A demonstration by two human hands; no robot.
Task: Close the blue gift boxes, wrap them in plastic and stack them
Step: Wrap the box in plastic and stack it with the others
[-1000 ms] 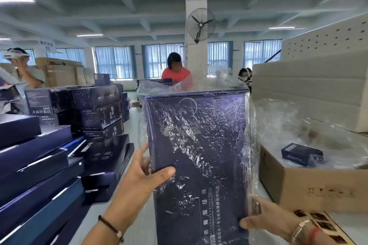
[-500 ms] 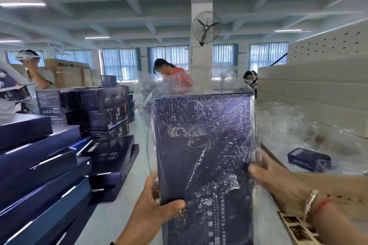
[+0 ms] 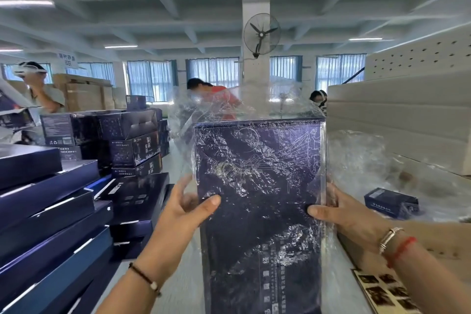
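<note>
A dark blue gift box (image 3: 260, 186) with silver line art stands upright in front of me inside a clear plastic bag (image 3: 244, 104), whose loose open end puffs up above the box top. My left hand (image 3: 183, 214) grips the box's left edge, thumb on the front face. At the right edge, my right hand (image 3: 341, 214) holds it the same way, thumb on the front and fingers behind. A slanted stack of flat blue gift boxes (image 3: 46, 211) lies at the left.
More dark printed boxes (image 3: 127, 140) are piled at mid left. A cardboard carton (image 3: 433, 242) with plastic and a small blue box (image 3: 392, 201) sits at the right, white foam slabs (image 3: 397, 120) behind it. Three people work in the background. A photo sheet (image 3: 387, 290) lies at lower right.
My right hand moved from the box's lower right corner up to its right edge and now grips it there. The left hand shifted its hold on the left edge. The bag top puffed up higher.
</note>
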